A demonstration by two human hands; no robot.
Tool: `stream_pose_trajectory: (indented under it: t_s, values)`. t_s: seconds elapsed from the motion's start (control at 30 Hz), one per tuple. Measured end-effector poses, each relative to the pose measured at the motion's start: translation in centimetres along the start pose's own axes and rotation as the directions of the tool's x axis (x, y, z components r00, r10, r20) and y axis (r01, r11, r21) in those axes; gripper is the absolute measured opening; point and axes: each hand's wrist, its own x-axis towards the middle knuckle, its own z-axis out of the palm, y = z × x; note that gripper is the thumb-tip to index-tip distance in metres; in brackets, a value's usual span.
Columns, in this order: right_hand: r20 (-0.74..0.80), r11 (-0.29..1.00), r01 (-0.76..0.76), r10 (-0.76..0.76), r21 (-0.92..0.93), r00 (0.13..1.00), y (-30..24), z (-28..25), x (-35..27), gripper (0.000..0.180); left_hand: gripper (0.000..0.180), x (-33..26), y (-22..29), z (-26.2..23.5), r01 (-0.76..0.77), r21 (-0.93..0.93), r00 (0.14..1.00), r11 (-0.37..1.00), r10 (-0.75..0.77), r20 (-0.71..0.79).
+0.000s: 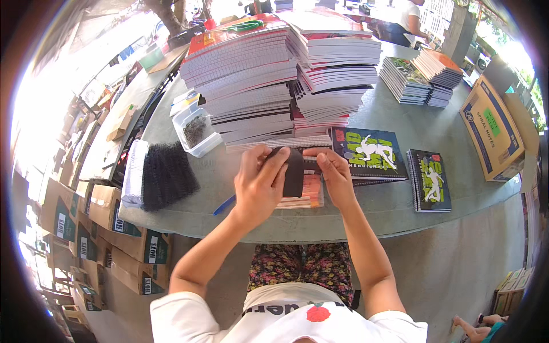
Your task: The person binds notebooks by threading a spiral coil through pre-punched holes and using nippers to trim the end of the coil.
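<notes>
At the table's near edge my left hand [256, 186] grips a small dark notebook [294, 176], thumb and fingers closed around it. The notebook is held up on edge, its black cover toward me. Just to its right, my right hand [336, 176] is closed in a pinch close to the notebook's edge; what its fingertips hold is too small to make out. Beneath both hands lies a flat orange-and-cream printed stack [307, 193], partly hidden. A larger black notebook [370, 155] with green lettering and a white figure lies right of my right hand.
Tall stacks of notebooks [246, 80] rise behind my hands. A clear tub [197, 131] and bundled black spiral coils [166, 174] sit left. Smaller spiral notebooks [430, 182] and an open carton [490, 128] stand right. Cartons [134, 237] are piled below left. Another person [410, 20] sits far back.
</notes>
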Motion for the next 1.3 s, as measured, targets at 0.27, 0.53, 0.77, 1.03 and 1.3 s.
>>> stream_pose_trajectory:
  t_s: [0.27,0.53,0.77,1.03,1.3]
  values:
    - [0.019,0.985,-0.169,0.170,-0.032,0.985,-0.5,0.0,0.0,0.049,0.026,-1.3,1.1,1.3,0.139,-0.174,0.927,0.975,-0.066,0.370]
    - [0.096,0.964,-0.097,0.124,-0.248,0.988,-0.7,-0.8,0.3,0.036,0.029,-7.4,2.7,3.4,0.025,-0.133,0.769,0.991,0.066,0.635]
    - [0.015,1.000,0.022,-0.022,0.002,1.000,0.1,-0.1,-0.2,0.015,0.020,-7.0,2.2,2.8,-0.030,-0.237,0.921,0.971,0.119,0.372]
    - [-0.004,0.996,-0.081,0.081,0.021,0.997,0.1,-0.5,-0.8,0.020,0.013,0.1,-0.1,2.0,0.028,-0.118,0.899,0.993,0.026,0.437]
    - [-0.112,0.984,-0.035,0.016,-0.176,0.994,0.3,-1.0,-1.9,0.020,0.015,1.1,0.5,3.2,-0.009,-0.152,0.924,0.988,0.066,0.377]
